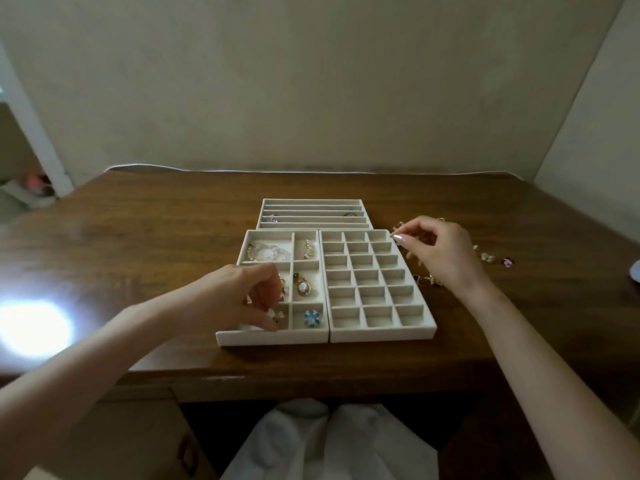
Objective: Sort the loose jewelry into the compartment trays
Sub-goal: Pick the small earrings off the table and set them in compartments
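Observation:
Three cream trays lie on the wooden table. Over the near part of the left tray, my left hand pinches a small white flower piece with curled fingers. That tray also holds a blue flower piece, a gold pendant, a clear beaded bracelet and a gold piece. The grid tray on the right shows bare small cells. My right hand hovers over loose jewelry beside that tray, fingers curled; whether it holds anything is hidden.
A slotted tray at the back holds a pink piece and a dark ring. A purple piece lies at the right. Glare marks the table's left side. A grey object sits at the right edge.

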`<state>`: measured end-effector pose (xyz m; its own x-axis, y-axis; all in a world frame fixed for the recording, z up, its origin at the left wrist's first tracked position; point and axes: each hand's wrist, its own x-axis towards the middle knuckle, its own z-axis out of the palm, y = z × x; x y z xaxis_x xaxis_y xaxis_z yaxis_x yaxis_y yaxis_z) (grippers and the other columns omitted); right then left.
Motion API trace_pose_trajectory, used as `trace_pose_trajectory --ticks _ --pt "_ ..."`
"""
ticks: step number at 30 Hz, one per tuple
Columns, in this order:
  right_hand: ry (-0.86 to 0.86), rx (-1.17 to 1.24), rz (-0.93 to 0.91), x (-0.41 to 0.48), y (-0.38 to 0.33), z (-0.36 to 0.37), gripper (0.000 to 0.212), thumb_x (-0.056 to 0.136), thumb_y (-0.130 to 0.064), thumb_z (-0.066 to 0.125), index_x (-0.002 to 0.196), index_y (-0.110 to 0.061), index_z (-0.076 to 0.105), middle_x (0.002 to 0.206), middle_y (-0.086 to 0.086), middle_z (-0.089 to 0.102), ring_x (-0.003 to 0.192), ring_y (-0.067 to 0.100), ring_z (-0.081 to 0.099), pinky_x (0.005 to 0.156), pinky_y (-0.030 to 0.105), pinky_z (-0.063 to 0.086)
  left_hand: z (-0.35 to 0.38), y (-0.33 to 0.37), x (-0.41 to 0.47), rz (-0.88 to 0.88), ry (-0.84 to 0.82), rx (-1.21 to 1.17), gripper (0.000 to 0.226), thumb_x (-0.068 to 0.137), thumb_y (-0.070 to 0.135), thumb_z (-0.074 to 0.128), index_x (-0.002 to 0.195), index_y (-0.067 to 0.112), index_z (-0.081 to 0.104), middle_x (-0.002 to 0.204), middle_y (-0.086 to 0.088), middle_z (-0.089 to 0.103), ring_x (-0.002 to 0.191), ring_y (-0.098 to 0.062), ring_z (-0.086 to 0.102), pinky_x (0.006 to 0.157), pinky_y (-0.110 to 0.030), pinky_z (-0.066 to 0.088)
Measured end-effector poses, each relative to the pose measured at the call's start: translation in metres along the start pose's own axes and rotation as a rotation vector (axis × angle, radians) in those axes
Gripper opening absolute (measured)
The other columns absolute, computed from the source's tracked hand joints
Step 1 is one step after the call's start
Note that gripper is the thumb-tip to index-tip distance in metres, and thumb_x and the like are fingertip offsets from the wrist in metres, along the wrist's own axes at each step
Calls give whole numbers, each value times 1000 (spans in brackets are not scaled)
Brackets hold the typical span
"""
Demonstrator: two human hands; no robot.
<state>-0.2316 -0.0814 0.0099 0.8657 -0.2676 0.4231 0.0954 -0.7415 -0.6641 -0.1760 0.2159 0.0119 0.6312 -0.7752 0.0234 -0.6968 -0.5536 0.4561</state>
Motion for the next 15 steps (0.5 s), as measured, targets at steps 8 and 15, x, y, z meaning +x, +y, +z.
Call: trace_pose_trajectory --ticks 8,15 --pt "25 57 -9 -4 4 -6 5 89 -20 63 90 -21 67 80 -10 64 67 3 60 58 14 42 13 -5 -3 93 138 79 20 74 28 75 75 26 55 86 15 55 78 -3 56 64 -16 48" --pt "25 36 20 -7 15 -15 7 89 -19 63 92 -19 69 83 -7 66 70 9 62 60 20 47 9 -4 -7 173 135 60 26 76 56 50 80 32 60 91 16 53 83 -2 57 64 -8 44"
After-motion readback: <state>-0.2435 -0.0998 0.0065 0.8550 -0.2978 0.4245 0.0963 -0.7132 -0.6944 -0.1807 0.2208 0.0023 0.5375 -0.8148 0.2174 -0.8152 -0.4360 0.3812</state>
